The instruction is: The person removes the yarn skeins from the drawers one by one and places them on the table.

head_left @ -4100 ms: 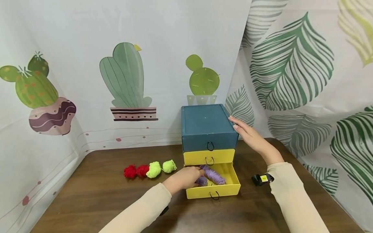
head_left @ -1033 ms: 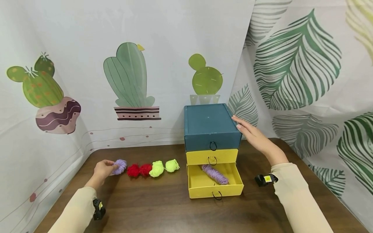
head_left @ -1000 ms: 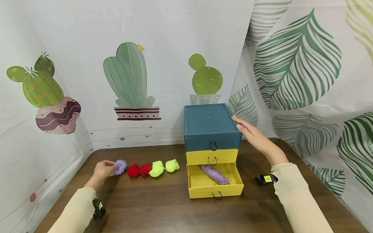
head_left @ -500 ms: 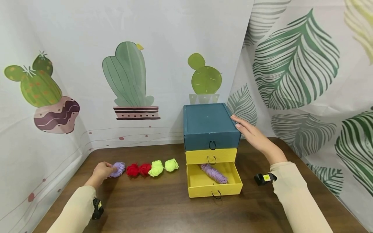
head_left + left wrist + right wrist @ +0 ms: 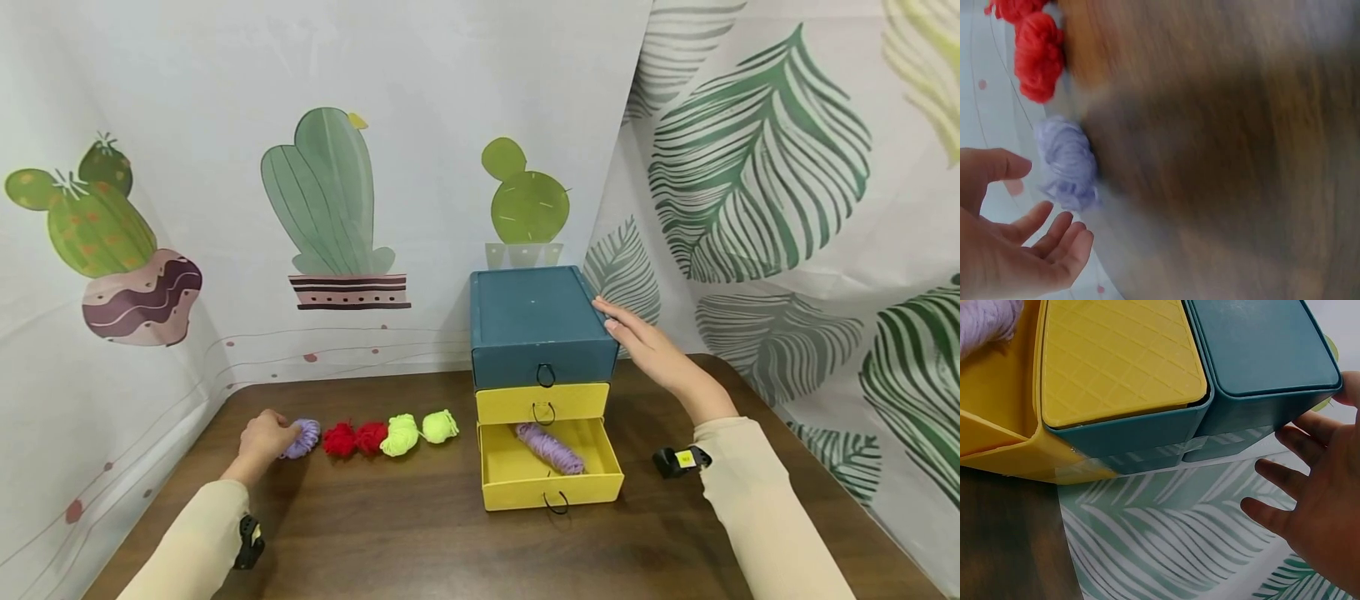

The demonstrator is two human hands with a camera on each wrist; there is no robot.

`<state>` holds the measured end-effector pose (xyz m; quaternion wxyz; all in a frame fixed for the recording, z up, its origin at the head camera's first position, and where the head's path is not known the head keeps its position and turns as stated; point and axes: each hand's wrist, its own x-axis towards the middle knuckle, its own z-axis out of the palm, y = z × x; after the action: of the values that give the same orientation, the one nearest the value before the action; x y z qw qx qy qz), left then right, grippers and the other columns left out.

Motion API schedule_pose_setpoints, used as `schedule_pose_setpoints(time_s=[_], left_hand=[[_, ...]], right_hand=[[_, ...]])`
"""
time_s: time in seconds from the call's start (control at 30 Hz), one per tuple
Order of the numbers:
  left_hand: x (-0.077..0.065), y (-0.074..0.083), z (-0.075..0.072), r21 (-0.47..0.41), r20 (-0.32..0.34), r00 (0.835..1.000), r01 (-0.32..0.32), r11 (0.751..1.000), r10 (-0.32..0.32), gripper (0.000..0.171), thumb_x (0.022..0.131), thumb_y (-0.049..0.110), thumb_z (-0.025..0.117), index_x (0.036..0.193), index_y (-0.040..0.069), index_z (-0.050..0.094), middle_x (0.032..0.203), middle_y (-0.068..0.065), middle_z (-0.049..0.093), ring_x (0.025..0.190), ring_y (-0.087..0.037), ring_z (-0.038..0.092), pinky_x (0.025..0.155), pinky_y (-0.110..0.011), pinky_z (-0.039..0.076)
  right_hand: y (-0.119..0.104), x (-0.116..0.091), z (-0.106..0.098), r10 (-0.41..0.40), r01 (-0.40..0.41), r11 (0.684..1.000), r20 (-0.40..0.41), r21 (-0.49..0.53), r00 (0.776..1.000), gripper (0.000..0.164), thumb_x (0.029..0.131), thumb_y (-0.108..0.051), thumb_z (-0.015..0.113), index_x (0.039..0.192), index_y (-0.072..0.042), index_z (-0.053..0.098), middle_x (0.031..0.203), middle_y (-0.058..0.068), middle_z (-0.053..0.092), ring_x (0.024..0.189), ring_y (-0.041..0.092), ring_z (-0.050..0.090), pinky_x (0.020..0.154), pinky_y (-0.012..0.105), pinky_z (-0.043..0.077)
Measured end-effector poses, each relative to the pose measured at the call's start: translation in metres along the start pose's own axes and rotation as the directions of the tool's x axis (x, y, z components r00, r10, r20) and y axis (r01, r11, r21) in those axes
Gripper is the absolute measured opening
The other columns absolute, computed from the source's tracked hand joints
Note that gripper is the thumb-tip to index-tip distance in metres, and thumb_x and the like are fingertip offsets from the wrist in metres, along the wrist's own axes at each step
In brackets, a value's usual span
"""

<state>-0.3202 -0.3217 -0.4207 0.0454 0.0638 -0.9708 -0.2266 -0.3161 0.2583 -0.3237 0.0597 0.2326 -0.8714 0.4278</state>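
Observation:
At the left end of a row on the table, a small purple yarn ball (image 5: 302,439) lies beside my left hand (image 5: 264,437). In the left wrist view, that hand's thumb and fingers are spread apart, with a gap between them and the purple ball (image 5: 1067,164). My right hand (image 5: 648,346) touches the right side of the blue top unit of a drawer cabinet (image 5: 532,308), its fingers straight. The yellow bottom drawer (image 5: 498,492) is pulled out and holds a purple yarn skein (image 5: 551,448). In the right wrist view, my fingers (image 5: 1054,234) are hidden from this angle only for the left hand.
Two red yarn balls (image 5: 354,438) and two lime-green ones (image 5: 401,435) continue the row to the right of the purple one. The yellow middle drawer (image 5: 542,403) is closed. A patterned cloth (image 5: 435,167) hangs behind the brown table (image 5: 390,533).
My left hand took a purple yarn ball from the bottom drawer, carried it left to the row's end and let go of it. The right hand stays at the cabinet.

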Motion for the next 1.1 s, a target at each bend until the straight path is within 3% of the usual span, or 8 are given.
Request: schedule_pose_setpoints(time_s=[0.23,0.4,0.57,0.73,0.8,0.97,1.03,1.1], left_hand=[[-0.012,0.030,0.009,-0.076,-0.063,0.998,0.012,0.997,-0.017,0.047,0.088,0.018,0.051,0.119,-0.017,0.043,0.115,-0.042,0.043,0.107,-0.058,0.037,0.084,-0.061,0.038],[-0.024,0.059,0.017,-0.102,-0.212,0.973,-0.116,0.988,0.093,0.037,0.087,0.011,0.053,0.116,-0.013,0.047,0.110,-0.034,0.050,0.102,-0.050,0.045,0.080,-0.057,0.042],[-0.033,0.093,0.029,-0.129,-0.366,0.892,-0.330,0.935,0.264,0.022,0.084,0.004,0.059,0.104,-0.006,0.056,0.101,-0.025,0.058,0.097,-0.042,0.051,0.081,-0.051,0.044],[-0.048,0.126,0.043,-0.128,-0.436,0.786,-0.536,0.834,0.438,0.016,0.080,-0.003,0.064,0.095,-0.002,0.061,0.091,-0.014,0.061,0.089,-0.032,0.054,0.077,-0.044,0.046],[-0.056,0.140,0.047,-0.141,-0.425,0.754,-0.601,0.786,0.501,0.017,0.079,-0.005,0.066,0.095,0.000,0.062,0.091,-0.010,0.061,0.088,-0.027,0.056,0.076,-0.042,0.048],[-0.074,0.172,0.054,-0.212,-0.345,0.709,-0.698,0.684,0.616,0.018,0.082,-0.003,0.066,0.098,0.006,0.063,0.095,-0.003,0.062,0.091,-0.017,0.057,0.078,-0.037,0.052],[-0.079,0.183,0.056,-0.241,-0.312,0.672,-0.740,0.628,0.672,0.018,0.084,-0.003,0.065,0.098,0.006,0.063,0.095,-0.002,0.062,0.091,-0.015,0.057,0.077,-0.036,0.053],[-0.084,0.192,0.059,-0.273,-0.277,0.617,-0.786,0.555,0.737,0.017,0.085,-0.004,0.064,0.099,0.006,0.063,0.094,-0.002,0.062,0.088,-0.013,0.057,0.076,-0.033,0.054]], right_hand=[[0.002,-0.001,0.001,0.000,0.000,1.000,0.000,0.004,1.000,0.051,0.106,-0.032,0.034,0.153,-0.015,0.026,0.160,0.004,0.016,0.146,0.032,0.011,0.111,0.062,0.015],[-0.001,-0.002,0.002,0.002,-0.002,1.000,0.004,0.001,1.000,0.051,0.106,-0.031,0.034,0.153,-0.014,0.025,0.160,0.005,0.016,0.146,0.032,0.012,0.111,0.061,0.016],[-0.003,0.000,0.000,-0.001,0.001,1.000,0.005,0.006,1.000,0.051,0.106,-0.031,0.034,0.153,-0.014,0.025,0.160,0.006,0.016,0.146,0.032,0.010,0.112,0.061,0.015],[-0.002,0.001,0.000,0.000,0.000,1.000,0.002,0.000,1.000,0.051,0.106,-0.031,0.034,0.153,-0.014,0.025,0.160,0.005,0.016,0.146,0.031,0.011,0.112,0.061,0.015],[-0.002,0.001,0.000,0.003,-0.003,1.000,0.003,-0.003,1.000,0.051,0.106,-0.031,0.034,0.153,-0.014,0.025,0.160,0.005,0.016,0.146,0.032,0.011,0.111,0.061,0.015],[-0.002,0.001,0.001,-0.001,0.001,1.000,0.006,-0.003,1.000,0.051,0.106,-0.031,0.033,0.153,-0.013,0.025,0.160,0.006,0.016,0.146,0.032,0.011,0.111,0.061,0.015],[-0.002,0.001,0.001,-0.004,0.004,1.000,0.003,-0.001,1.000,0.051,0.106,-0.031,0.033,0.153,-0.013,0.025,0.160,0.006,0.016,0.146,0.032,0.010,0.112,0.061,0.015],[-0.001,0.001,0.001,-0.005,0.005,1.000,0.000,-0.004,1.000,0.051,0.106,-0.031,0.033,0.153,-0.013,0.026,0.160,0.006,0.017,0.146,0.032,0.011,0.112,0.061,0.015]])
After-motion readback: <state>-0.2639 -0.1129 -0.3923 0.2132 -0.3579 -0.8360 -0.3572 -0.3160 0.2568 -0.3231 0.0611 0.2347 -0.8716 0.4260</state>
